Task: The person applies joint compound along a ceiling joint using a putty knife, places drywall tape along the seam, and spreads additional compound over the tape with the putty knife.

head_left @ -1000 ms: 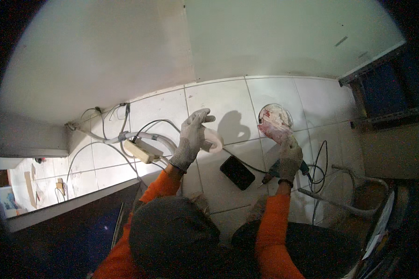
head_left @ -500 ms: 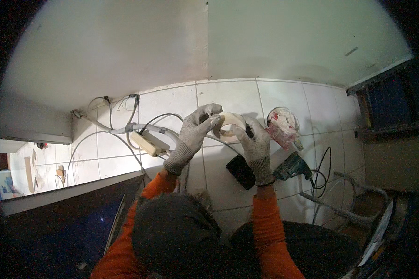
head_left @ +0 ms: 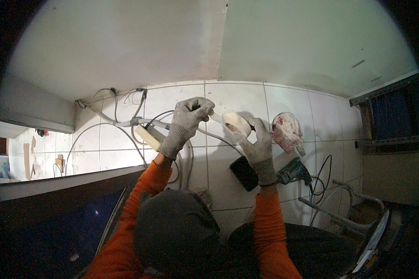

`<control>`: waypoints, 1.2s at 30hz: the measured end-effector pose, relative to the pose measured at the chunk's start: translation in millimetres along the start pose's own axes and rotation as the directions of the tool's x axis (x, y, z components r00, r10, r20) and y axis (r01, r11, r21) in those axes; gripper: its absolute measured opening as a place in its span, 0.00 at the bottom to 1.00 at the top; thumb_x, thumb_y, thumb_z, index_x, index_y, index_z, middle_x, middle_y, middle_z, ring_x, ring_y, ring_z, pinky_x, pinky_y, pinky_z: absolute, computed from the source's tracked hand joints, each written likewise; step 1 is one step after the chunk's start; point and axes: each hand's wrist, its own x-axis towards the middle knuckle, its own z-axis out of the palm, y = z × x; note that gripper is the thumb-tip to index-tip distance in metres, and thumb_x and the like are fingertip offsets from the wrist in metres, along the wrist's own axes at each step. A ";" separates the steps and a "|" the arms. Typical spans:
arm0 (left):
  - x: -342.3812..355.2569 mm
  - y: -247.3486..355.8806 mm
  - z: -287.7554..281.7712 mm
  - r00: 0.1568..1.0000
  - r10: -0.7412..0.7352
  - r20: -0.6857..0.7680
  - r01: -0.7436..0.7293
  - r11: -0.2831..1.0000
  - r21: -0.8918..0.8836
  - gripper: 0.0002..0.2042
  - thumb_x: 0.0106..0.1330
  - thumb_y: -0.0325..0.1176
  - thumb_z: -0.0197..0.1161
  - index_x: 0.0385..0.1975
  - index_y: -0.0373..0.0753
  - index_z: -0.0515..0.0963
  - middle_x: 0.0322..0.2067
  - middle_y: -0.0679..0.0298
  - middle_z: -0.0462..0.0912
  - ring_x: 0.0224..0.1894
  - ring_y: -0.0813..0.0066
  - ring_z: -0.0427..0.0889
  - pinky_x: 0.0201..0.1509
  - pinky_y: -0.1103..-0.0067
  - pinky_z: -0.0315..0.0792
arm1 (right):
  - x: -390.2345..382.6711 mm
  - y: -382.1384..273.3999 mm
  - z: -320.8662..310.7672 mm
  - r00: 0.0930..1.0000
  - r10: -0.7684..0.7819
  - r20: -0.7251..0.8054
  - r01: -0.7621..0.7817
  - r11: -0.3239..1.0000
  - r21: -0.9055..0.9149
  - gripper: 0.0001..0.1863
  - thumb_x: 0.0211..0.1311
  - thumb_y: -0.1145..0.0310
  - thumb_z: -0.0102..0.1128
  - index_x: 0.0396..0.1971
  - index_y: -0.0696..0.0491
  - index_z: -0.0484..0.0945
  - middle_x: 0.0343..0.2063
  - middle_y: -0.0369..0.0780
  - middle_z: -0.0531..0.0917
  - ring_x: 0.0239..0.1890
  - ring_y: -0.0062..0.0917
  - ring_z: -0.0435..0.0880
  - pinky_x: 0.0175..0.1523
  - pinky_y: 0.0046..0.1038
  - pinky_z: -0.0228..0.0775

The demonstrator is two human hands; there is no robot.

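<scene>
A roll of whitish tape [head_left: 239, 122] is gripped in my right hand [head_left: 257, 142], which wears a grey knit glove, thumb and fingers around its right side. My left hand [head_left: 191, 118], gloved alike, pinches the loose end of the tape just left of the roll. A short, pale strip [head_left: 216, 116] spans between the left fingertips and the roll. Both hands are above the tiled floor, facing the wall. Below the right hand, a black rectangular object [head_left: 244, 173] lies on the tiles.
A green drill [head_left: 294, 172] with a black cord lies right of my right wrist. Beyond it stands a round container of white paste [head_left: 286, 128] with a reddish-smeared bag. Left are a cream power strip [head_left: 150, 137] and grey conduit [head_left: 107, 119]. A metal tube frame [head_left: 340, 214] stands at right.
My left hand has drawn away leftward from the roll, and the strip between them now shows. The roll has tilted and shifted slightly right in my right hand.
</scene>
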 end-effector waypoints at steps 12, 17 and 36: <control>-2.6 -30.2 -7.7 0.994 -0.103 -0.042 0.097 0.987 -0.125 0.15 0.73 0.41 0.66 0.46 0.34 0.83 0.29 0.67 0.84 0.29 0.83 0.80 0.35 0.84 0.77 | 3.0 7.4 -11.0 0.929 0.369 0.023 -0.322 0.777 0.540 0.26 0.69 0.59 0.65 0.57 0.61 0.74 0.46 0.41 0.82 0.51 0.24 0.81 0.58 0.27 0.73; -0.4 -62.3 -4.6 0.987 -0.162 0.000 0.156 0.948 -0.279 0.16 0.73 0.40 0.65 0.51 0.33 0.81 0.32 0.66 0.84 0.29 0.81 0.81 0.37 0.84 0.76 | 6.4 6.0 -9.7 0.917 0.398 0.035 -0.302 0.634 0.711 0.21 0.75 0.62 0.56 0.58 0.62 0.73 0.48 0.40 0.80 0.50 0.23 0.82 0.58 0.29 0.78; 7.7 76.9 36.3 0.884 0.422 -0.204 -0.318 0.859 0.401 0.26 0.68 0.54 0.66 0.47 0.32 0.83 0.35 0.54 0.88 0.39 0.66 0.88 0.47 0.71 0.81 | 91.5 -57.1 -30.8 0.980 0.128 0.155 -0.114 0.989 -0.093 0.26 0.70 0.57 0.64 0.62 0.54 0.74 0.48 0.48 0.84 0.49 0.32 0.86 0.55 0.33 0.78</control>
